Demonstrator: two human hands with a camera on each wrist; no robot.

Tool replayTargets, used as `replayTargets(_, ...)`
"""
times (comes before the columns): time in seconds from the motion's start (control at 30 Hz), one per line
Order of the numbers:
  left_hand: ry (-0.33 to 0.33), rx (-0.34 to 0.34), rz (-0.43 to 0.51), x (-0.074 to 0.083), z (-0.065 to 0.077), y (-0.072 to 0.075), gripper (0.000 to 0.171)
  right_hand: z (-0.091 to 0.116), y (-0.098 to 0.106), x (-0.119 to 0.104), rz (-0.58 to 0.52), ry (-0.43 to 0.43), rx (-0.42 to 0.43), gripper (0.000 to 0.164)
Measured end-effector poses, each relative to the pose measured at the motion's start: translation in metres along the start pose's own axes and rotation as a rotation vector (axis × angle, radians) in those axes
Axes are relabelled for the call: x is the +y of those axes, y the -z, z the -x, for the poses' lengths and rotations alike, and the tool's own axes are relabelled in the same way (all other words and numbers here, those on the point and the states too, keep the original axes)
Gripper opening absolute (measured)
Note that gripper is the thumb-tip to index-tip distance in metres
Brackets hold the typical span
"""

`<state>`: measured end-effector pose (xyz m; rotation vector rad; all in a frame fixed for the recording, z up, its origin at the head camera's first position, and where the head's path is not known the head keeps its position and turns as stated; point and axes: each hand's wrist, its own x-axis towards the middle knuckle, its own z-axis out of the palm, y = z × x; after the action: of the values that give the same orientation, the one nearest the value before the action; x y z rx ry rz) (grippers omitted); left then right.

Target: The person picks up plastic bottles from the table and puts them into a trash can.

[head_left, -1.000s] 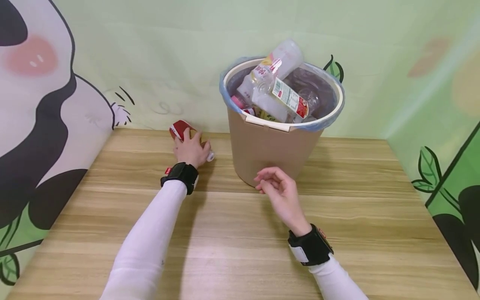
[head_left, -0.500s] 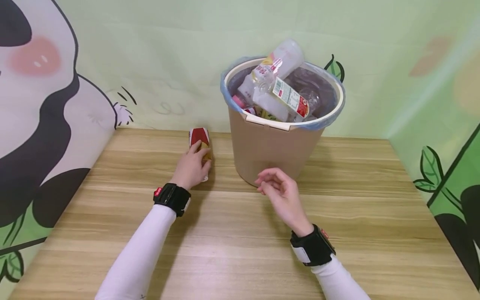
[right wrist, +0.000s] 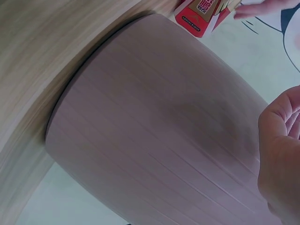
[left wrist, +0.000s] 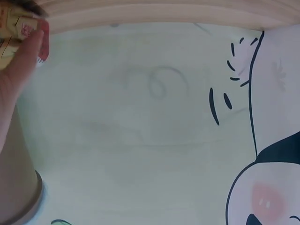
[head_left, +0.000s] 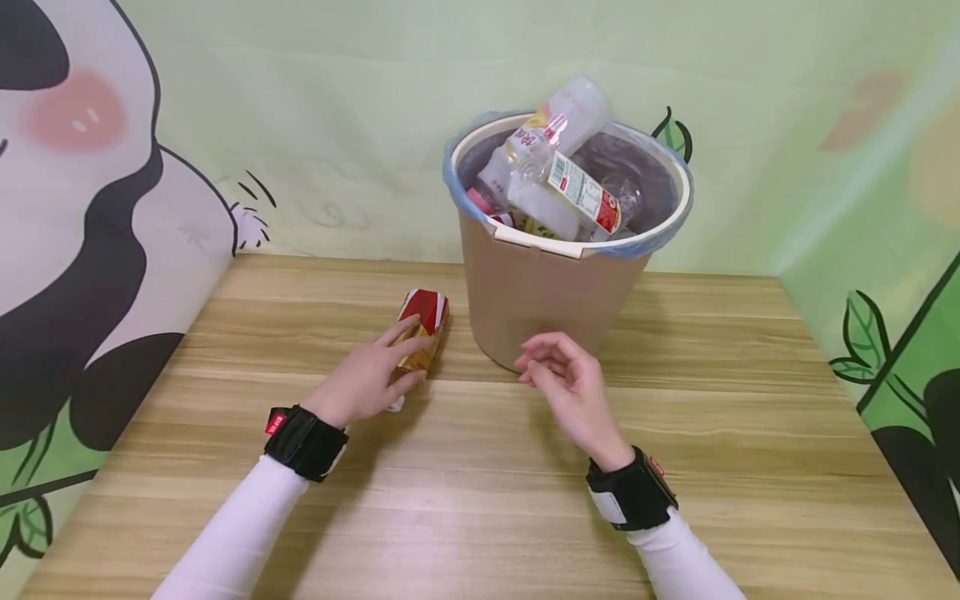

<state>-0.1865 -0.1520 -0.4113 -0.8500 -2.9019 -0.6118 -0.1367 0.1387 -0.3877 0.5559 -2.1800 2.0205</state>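
Note:
A red and gold drink carton (head_left: 422, 325) with a white cap lies on its side on the wooden table (head_left: 480, 500), left of the bin. Across its top rest the outstretched fingers of my left hand (head_left: 363, 375), thumb toward the capped end. The left wrist view catches only part of the carton (left wrist: 21, 28) and a finger. In the right wrist view the carton's red end shows beside the bin. My right hand (head_left: 566, 387) hovers in front of the bin with loosely curled fingers, holding nothing.
A brown bin (head_left: 551, 292) with a blue liner stands at the back of the table. Several plastic bottles fill it, and a clear bottle (head_left: 577, 108) sticks out above the rim. Walls with panda pictures (head_left: 82, 208) enclose the table.
With my left hand on it, the carton has come nearer and to the right, and it has turned so the red end points away. My right hand has hardly moved.

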Motion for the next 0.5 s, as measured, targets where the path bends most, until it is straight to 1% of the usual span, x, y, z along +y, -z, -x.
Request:
replayTargets(0.07, 0.023, 0.035, -0.004, 0.004, -0.005, 0.003, 0.053, 0.0, 0.0, -0.001, -0.003, 0.005, 0.002, 0.023)
replayTargets(0.13, 0.068, 0.072, -0.02, 0.009, -0.011, 0.006, 0.056, -0.001, 0.001, -0.002, -0.003, 0.013, 0.004, 0.023)
replayTargets(0.2, 0.135, 0.104, -0.039, 0.013, -0.02, 0.009, 0.058, -0.001, 0.001, -0.002, -0.001, 0.022, 0.009, 0.023)
replayTargets(0.27, 0.215, 0.121, -0.051, 0.018, -0.028, 0.009, 0.062, -0.002, 0.002, -0.003, 0.004, 0.025, 0.014, 0.023)
replayTargets(0.37, 0.339, 0.11, -0.059, 0.023, -0.04, 0.006, 0.066, -0.001, 0.003, -0.003, 0.009, 0.017, 0.018, 0.023)
replayTargets(0.43, 0.412, 0.081, -0.058, 0.025, -0.046, 0.001, 0.069, -0.001, 0.004, -0.002, 0.009, 0.01, 0.019, 0.023)
replayTargets(0.5, 0.468, 0.047, -0.057, 0.025, -0.05, -0.004, 0.07, 0.0, 0.004, -0.001, 0.01, 0.006, 0.021, 0.023)
